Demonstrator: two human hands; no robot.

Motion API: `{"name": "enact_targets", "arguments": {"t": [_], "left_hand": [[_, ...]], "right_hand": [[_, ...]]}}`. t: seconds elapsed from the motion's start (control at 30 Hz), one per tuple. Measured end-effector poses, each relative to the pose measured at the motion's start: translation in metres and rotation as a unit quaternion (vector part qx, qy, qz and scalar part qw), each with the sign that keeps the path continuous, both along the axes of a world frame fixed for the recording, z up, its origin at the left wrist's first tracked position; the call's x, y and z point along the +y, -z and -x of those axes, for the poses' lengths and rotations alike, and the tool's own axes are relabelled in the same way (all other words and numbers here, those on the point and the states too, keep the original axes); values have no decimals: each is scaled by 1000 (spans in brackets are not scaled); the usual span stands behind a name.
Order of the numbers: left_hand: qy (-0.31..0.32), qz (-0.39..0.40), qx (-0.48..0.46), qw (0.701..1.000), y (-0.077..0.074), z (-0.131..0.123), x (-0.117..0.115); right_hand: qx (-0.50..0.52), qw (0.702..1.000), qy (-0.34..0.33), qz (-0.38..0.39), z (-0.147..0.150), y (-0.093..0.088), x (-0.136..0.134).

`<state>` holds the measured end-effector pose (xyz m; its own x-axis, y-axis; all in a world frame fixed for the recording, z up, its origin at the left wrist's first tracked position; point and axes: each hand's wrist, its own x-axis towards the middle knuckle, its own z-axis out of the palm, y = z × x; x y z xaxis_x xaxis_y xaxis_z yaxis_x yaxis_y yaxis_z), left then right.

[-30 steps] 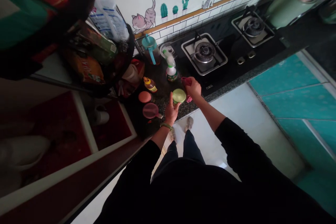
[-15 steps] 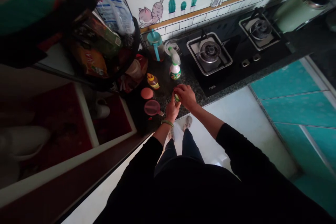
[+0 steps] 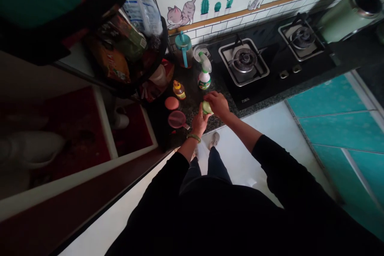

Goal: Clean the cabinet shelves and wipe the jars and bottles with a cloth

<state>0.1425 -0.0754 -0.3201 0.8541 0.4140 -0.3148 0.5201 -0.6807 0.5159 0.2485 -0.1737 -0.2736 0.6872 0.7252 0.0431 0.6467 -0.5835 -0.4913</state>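
Above the front edge of the dark counter, both hands meet at a small round pale-green thing (image 3: 207, 107), too small to name for certain. My left hand (image 3: 199, 122), with a green bangle at the wrist, is closed round its near left side. Curled over its far right side is my right hand (image 3: 218, 103), with the fingertips at its upper edge. A spray bottle (image 3: 204, 78) with a green nozzle stands just behind the hands. To their left are a small yellow-capped bottle (image 3: 179, 90), a round pink lid (image 3: 172, 103) and a pink strainer-like piece (image 3: 177, 119) with a handle.
A turquoise-lidded jug (image 3: 184, 50) stands by the tiled wall. The gas hob (image 3: 255, 96) lies to the right, with a pale green appliance (image 3: 345, 18) beyond it. A dark rack (image 3: 164, 42) full of packets crowds the left.
The view has shifted slightly. More of the pale-green thing shows between the hands, its round face now turned up. The right hand has opened out a little from over it.
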Motion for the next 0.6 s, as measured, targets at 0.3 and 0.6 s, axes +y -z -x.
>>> {"name": "enact_targets", "arguments": {"t": [0.3,0.6], "left_hand": [[0,6,-11,1000,1,0,2],[4,22,-25,999,-2,-4,4]], "right_hand": [[7,996,78,-47,4,4,-4],[17,990,104,-98,12,10,-18]]}}
